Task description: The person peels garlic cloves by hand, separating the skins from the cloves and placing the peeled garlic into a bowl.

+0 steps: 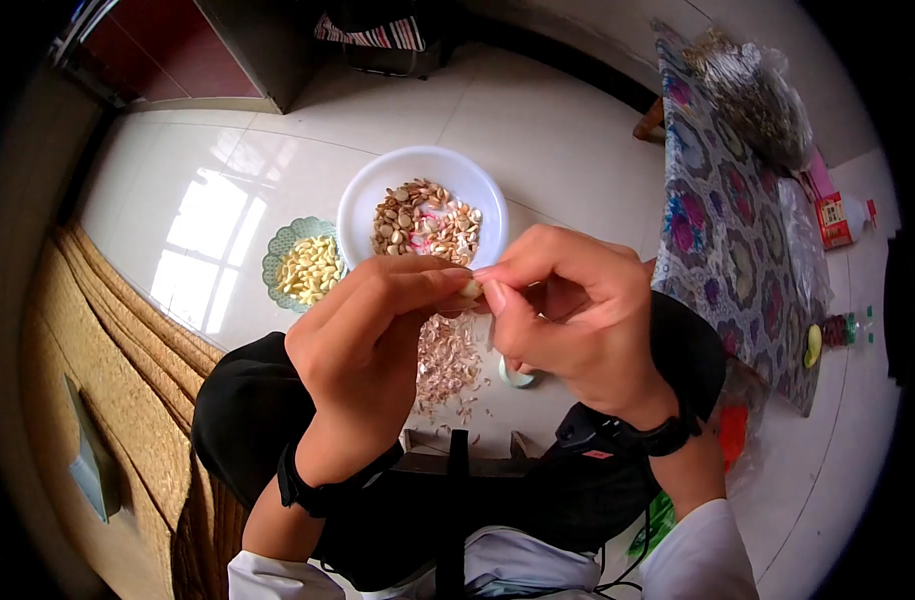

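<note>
Both hands meet at the middle of the view, fingertips pinched together. A small pale garlic clove [471, 289] shows between the fingertips of my left hand [370, 325]. My right hand [576, 318] is closed, its thumb and index finger touching the clove's right side. Just beyond the hands stands a white basin [354, 215] with unpeeled cloves along its inside. Left of it, a green scalloped dish [275, 275] holds pale peeled cloves [310, 268]. Below the hands, thin papery skins [446, 368] lie scattered on the floor.
At the right is a low table with a flowered cloth [693, 215], bearing a plastic bag [758, 100]. A red box [835, 220] and a bottle lie beyond it. Woven mats [108, 370] lie at the left. A dark cabinet [168, 50] stands at the upper left.
</note>
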Available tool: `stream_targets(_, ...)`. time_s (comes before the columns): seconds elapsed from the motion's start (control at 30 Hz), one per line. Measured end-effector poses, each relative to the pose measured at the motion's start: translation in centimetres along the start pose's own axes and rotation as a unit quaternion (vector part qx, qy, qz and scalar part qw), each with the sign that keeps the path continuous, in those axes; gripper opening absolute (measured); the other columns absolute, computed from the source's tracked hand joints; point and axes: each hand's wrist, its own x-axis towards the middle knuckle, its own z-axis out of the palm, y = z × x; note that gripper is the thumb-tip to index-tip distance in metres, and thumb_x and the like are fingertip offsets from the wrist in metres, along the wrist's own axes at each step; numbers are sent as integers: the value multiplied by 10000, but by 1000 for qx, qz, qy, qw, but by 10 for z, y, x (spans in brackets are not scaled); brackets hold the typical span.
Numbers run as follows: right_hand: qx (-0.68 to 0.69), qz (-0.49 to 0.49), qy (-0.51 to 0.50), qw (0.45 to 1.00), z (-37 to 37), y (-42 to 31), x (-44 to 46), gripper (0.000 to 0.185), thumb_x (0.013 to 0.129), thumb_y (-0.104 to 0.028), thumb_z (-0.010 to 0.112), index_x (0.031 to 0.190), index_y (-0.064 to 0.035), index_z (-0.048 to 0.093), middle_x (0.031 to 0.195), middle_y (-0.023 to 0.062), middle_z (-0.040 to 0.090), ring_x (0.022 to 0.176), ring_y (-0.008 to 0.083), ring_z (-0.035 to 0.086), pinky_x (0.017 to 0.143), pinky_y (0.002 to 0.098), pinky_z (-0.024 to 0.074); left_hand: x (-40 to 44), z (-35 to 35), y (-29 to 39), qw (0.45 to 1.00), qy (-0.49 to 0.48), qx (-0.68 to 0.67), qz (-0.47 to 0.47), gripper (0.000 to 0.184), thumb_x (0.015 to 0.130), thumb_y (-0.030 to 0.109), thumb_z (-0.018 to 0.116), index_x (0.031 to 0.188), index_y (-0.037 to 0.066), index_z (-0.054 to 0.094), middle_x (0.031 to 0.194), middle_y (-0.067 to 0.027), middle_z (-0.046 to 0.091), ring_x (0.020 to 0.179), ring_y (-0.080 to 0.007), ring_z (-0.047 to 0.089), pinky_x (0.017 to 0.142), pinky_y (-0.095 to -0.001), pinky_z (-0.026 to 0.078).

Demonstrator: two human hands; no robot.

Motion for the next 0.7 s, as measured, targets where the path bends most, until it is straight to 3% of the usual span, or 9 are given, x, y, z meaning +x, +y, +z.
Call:
stream_targets(0.17,13,-16,44,999,8,6,-2,56,708,27,614,712,26,558,616,49,564,576,27,518,495,183,432,0,1,1,999,10,-30,-12,151,700,-169,552,817,-75,571,802,-143,616,735,-199,633,632,-259,524)
stream_targets(0.23,35,25,22,999,7,-1,-2,48,731,13,609,736,30,564,640,44,570,598,28,524,513,180,435,-1,1,2,996,30,-74,-42,144,706,-168,550,816,-77,570,804,-150,616,736,-206,635,636,-262,525)
stream_targets(0.47,231,131,-84,960,-2,1,2,77,797,-22,579,847,36,564,758,29,582,673,50,550,611,177,466,-3,-4,-5,996,29,23,85,242,682,-183,535,894,-75,576,794,-155,612,702,-215,624,626,-269,524)
stream_targets(0.57,211,109,-75,969,3,4,0,52,818,27,500,860,35,529,728,64,545,516,64,477,437,188,380,-3,-6,-7,991,24,55,122,285,668,-188,528,923,-72,576,784,-153,611,693,-222,620,622,-272,523)
stream_targets(0.67,192,103,-81,973,2,2,0,48,814,19,511,857,33,525,742,64,551,538,57,484,454,182,383,-4,-7,-8,988,21,65,135,296,673,-183,526,941,-68,575,781,-152,610,693,-223,620,621,-270,521)
stream_targets(0.7,191,110,-76,972,2,2,-1,49,805,11,532,851,29,533,753,54,563,604,60,515,523,183,416,-6,-6,-9,991,22,46,123,291,683,-180,527,947,-67,574,785,-149,611,698,-219,620,621,-268,519)
